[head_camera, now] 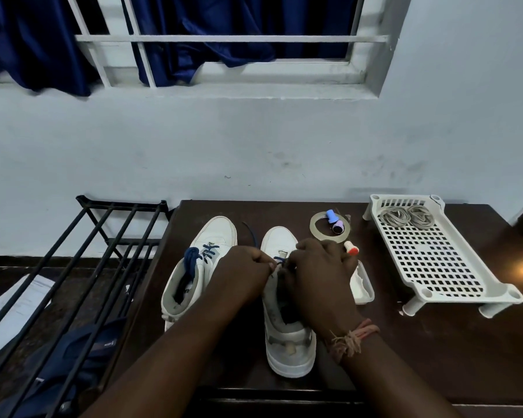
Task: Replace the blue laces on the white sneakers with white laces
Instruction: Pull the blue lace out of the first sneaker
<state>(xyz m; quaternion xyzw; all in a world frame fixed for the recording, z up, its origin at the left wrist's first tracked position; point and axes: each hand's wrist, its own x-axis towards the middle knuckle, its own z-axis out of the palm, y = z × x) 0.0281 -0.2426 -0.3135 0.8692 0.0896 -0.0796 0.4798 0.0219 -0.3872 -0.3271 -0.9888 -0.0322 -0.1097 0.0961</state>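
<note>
Two white sneakers stand side by side on a dark wooden table [435,351], toes pointing away from me. The left sneaker [194,267] still carries its blue lace [204,253], bunched at the tongue. Both my hands are over the right sneaker [287,336]. My left hand [245,276] has curled fingers pinching at its blue lace [280,260], and my right hand [320,273] grips the upper at the eyelets. One loose blue lace end [251,233] trails between the toes. Coiled white laces [406,217] lie in a white perforated tray [435,257] at the right.
A roll of clear tape [316,232], small thread spools [334,220], a red-tipped white tube [351,247] and a small white container [363,286] lie right of the shoes. A black metal rack [82,267] stands left of the table, with papers and blue cloth beneath.
</note>
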